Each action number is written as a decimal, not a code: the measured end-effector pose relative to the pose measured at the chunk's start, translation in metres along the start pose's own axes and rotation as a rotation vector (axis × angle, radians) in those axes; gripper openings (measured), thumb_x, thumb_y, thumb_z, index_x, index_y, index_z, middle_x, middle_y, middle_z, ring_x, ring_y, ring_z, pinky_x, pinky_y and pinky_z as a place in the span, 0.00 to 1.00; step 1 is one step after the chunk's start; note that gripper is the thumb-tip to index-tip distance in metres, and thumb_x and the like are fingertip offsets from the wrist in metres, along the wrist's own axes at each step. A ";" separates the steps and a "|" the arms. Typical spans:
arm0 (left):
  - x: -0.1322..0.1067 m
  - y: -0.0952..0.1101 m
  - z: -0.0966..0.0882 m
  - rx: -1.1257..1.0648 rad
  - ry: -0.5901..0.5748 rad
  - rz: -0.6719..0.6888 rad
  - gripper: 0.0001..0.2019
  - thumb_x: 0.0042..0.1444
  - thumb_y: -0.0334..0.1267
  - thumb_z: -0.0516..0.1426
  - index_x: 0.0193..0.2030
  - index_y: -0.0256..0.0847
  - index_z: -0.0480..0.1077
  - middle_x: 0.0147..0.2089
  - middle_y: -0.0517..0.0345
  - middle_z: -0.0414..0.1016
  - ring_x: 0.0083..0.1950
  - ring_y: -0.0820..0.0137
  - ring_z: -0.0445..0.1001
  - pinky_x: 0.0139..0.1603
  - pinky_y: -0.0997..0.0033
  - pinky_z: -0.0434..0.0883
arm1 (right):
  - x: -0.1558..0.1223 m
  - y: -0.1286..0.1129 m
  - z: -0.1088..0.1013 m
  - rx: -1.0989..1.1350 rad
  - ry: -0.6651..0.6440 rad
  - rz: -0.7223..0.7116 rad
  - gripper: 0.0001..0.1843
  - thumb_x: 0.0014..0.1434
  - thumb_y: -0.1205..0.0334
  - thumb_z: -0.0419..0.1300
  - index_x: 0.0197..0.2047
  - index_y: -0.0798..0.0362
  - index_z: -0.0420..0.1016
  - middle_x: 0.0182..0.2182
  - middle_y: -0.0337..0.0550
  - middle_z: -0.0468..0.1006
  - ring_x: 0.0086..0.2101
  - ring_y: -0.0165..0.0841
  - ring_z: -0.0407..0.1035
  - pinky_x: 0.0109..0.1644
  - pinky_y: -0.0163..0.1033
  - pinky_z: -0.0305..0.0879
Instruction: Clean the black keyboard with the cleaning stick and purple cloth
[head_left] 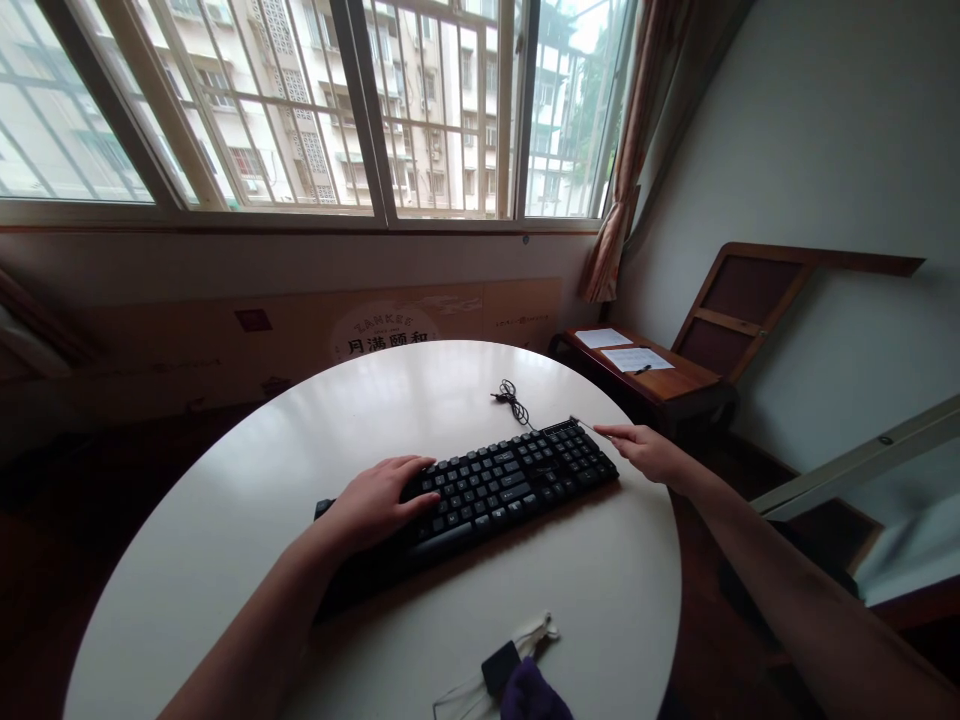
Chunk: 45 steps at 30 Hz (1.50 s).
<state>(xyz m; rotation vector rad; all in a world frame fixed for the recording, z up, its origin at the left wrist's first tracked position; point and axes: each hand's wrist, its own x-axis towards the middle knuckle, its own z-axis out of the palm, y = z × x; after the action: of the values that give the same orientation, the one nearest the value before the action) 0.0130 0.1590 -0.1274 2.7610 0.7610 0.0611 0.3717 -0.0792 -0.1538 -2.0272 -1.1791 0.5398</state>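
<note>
A black keyboard lies at a slant on the round white table. My left hand rests on its left part, fingers stretched over the keys and thumb apart, covering that end. Off the keyboard's right end, my right hand is closed round a thin brush. Its small dark tip meets the keyboard's far right corner; the exact kind of tip is too small to tell. Behind the keyboard lies its coiled black cable.
Near the front edge of the white table lie a purple cloth, a small black square piece and a whitish clip-like thing with thin wires. A low wooden table with papers stands beyond, at the right.
</note>
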 end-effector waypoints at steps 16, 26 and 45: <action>0.003 -0.002 0.001 0.023 -0.008 -0.006 0.32 0.57 0.62 0.49 0.63 0.47 0.64 0.65 0.54 0.66 0.64 0.55 0.64 0.62 0.59 0.63 | -0.091 0.002 -0.037 -0.037 -0.216 0.006 0.25 0.63 0.53 0.52 0.62 0.49 0.69 0.55 0.43 0.74 0.57 0.44 0.66 0.63 0.49 0.59; 0.003 -0.003 0.002 0.007 -0.004 -0.007 0.34 0.56 0.63 0.49 0.64 0.48 0.64 0.65 0.54 0.66 0.63 0.55 0.64 0.62 0.59 0.63 | -0.125 -0.050 -0.024 -0.249 -0.240 -0.170 0.25 0.66 0.58 0.49 0.66 0.43 0.62 0.55 0.43 0.74 0.52 0.43 0.70 0.56 0.43 0.65; 0.004 -0.003 0.003 0.011 -0.002 0.005 0.35 0.55 0.65 0.49 0.64 0.48 0.64 0.65 0.54 0.66 0.63 0.54 0.65 0.62 0.58 0.63 | -0.070 -0.028 0.000 -0.550 -0.238 -0.495 0.25 0.64 0.67 0.49 0.59 0.32 0.69 0.38 0.39 0.77 0.35 0.29 0.70 0.41 0.32 0.63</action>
<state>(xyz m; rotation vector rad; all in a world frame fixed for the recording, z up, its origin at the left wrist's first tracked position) 0.0150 0.1627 -0.1310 2.7734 0.7556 0.0557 0.3209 -0.1314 -0.1332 -2.0148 -2.0775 0.2221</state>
